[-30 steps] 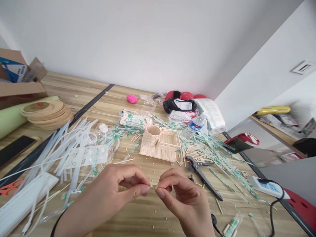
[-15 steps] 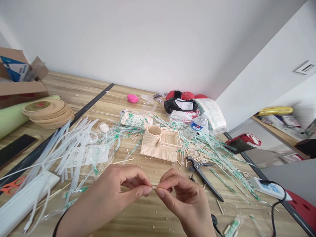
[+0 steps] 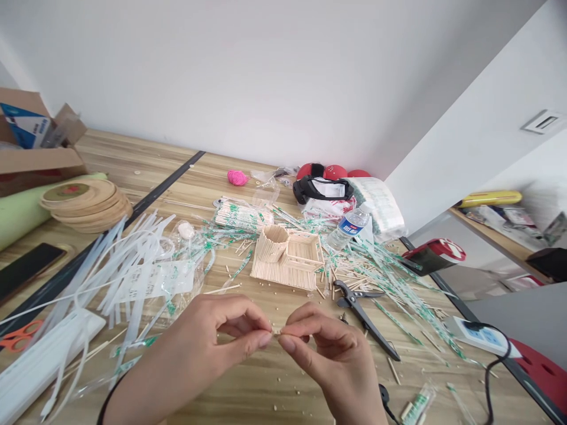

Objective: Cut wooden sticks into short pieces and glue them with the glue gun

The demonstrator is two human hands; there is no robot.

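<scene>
My left hand and my right hand meet fingertip to fingertip low in the middle of the head view. Between their pinched thumbs and forefingers is a short piece of thin wooden stick, mostly hidden by the fingers. Beyond the hands lies a small model built of wooden sticks: a flat slatted base, a round cup-like part and a low open box. Right of the model rest dark-handled cutting shears. Tiny stick offcuts dot the table around the hands.
Loose sticks and green-printed wrappers are strewn on the right, by a water bottle. On the left are clear plastic strips, orange scissors, a phone and round wooden discs. A power strip sits far right.
Both hands keep nearly the same pinch, with their fingertips slightly closer together. The whole view has shifted a little.
</scene>
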